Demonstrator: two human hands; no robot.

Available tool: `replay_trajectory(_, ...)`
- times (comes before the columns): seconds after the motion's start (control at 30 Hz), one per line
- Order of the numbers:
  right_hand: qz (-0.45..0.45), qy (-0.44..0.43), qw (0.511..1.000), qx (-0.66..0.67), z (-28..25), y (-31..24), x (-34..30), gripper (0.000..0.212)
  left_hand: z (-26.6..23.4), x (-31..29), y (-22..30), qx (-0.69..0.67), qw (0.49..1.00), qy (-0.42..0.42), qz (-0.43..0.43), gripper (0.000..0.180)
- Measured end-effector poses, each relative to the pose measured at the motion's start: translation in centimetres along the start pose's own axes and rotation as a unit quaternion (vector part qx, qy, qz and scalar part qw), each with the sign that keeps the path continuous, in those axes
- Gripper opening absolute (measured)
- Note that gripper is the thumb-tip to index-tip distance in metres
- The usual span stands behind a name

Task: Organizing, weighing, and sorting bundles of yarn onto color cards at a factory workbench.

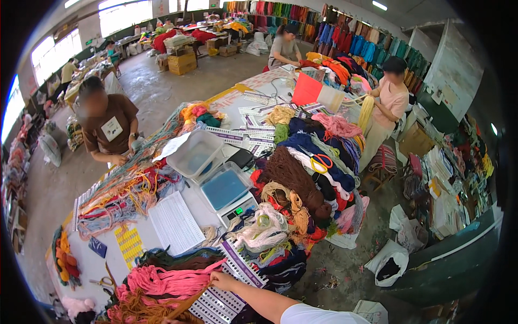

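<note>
At the near edge of the table, my right hand (221, 281) is closed, its fingertips pinching the end of a strand of brown yarn (189, 303). The strand runs down and left toward the lower rim, where only a sliver of my left hand (171, 321) shows, its fingers hidden. Beside them a thick bundle of pink yarn (164, 281) lies over dark green and brown yarn. Under my right wrist are white cards with rows of punched holes (220, 304), one with a purple band (237, 260).
Scissors (102, 282), a yellow card (129, 245) and a printed sheet (176, 222) lie to the left. A digital scale (237, 210) bears a blue-bottomed tub (225, 188). Yellow-handled scissors (321, 163) rest on heaped yarn. People (110, 124) work around the table.
</note>
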State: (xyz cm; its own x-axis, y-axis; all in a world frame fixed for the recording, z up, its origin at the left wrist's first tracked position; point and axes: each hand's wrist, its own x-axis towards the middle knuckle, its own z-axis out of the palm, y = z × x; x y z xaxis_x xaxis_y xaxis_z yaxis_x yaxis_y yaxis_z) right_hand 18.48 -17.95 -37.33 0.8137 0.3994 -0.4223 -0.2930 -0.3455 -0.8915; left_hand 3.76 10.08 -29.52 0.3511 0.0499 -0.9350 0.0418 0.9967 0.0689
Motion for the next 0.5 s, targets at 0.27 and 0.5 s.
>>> replay_trajectory(0.27,-0.049,0.043,0.972,-0.226,2.0,0.6,-0.6,0.02,3.4,-5.0,9.0,0.155,0.9,-0.086,0.399,0.006)
replay_trajectory(0.5,-0.13,0.125,0.98,-0.078,3.0,-8.2,-4.6,0.016,5.8,-13.1,1.4,0.197,0.875,-0.255,0.362,0.043)
